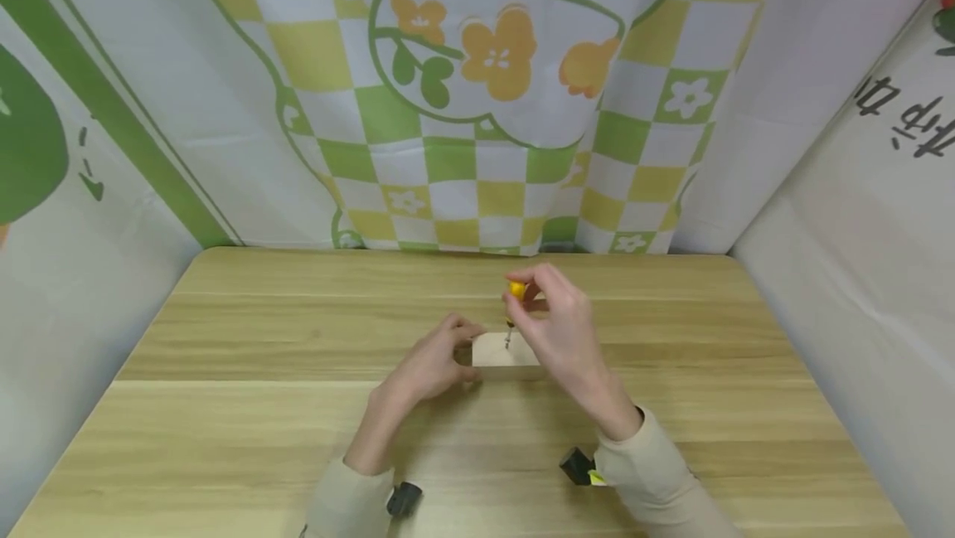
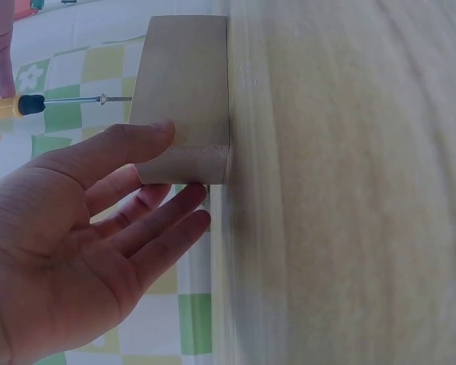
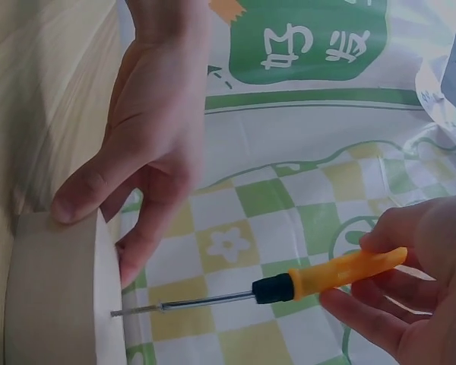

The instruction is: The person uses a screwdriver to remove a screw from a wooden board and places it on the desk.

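Observation:
A pale wooden block point(image 1: 496, 370) lies on the table, its end facing left gripped between the thumb and fingers of my left hand point(image 1: 429, 364). In the left wrist view the thumb presses the near face of the block point(image 2: 182, 76). From the block's top a screw point(image 3: 140, 310) stands upright, its tip at or in the wood. A screwdriver point(image 3: 342, 274) with a yellow-orange handle and black collar meets the screw head. Above the block, my right hand point(image 1: 563, 335) pinches the top of that handle between thumb and fingers. The block's right part is hidden behind this hand in the head view.
The wood-grain table point(image 1: 246, 422) spreads around the block. A checkered, flowered curtain point(image 1: 477, 157) hangs behind its back edge, with white printed cloth point(image 1: 858, 273) on the sides. Small black devices point(image 1: 404, 501) sit at both sleeve cuffs.

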A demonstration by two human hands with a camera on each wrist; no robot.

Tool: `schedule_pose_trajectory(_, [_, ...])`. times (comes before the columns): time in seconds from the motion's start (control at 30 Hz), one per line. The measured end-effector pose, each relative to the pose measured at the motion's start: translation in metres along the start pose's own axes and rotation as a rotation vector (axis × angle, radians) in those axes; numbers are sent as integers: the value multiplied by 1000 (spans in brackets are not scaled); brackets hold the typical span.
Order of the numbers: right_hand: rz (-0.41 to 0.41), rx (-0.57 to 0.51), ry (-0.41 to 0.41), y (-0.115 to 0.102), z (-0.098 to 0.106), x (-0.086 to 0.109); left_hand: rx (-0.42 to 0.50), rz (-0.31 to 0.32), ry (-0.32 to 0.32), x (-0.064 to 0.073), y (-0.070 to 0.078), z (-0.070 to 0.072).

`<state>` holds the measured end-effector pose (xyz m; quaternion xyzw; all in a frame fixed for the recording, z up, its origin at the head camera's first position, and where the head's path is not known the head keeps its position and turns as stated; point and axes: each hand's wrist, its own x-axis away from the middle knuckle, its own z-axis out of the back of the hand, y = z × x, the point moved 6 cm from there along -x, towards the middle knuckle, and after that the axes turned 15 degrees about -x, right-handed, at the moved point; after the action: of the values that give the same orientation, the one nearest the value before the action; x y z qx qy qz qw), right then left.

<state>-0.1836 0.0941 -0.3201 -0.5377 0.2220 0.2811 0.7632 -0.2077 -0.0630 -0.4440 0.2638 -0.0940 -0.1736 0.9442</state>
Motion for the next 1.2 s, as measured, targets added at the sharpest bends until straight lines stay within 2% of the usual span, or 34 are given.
schedule_pose_trajectory(0.2, [-30,-14,-99,-3,0,0,22,13,-15,1,1,0])
schedule_pose_trajectory(0.37, [-94,-74,-76,2,0,1,20,6,-22,0,2,-1])
schedule_pose_trajectory(0.6, [-55,39,8,5,2,2,14,5,-24,0,1,-1])
schedule_pose_trajectory(0.73, [-35,50,36,4,3,2,7,-1,-26,0,1,-1])
schedule_pose_trajectory(1.0, [42,-14,1,-4,-1,3,-1,-3,-5,-1,-1,-1])
schedule_pose_trajectory(1.2, [17,-1,-39,-5,-4,3,-13,-3,11,-1,-1,-1])
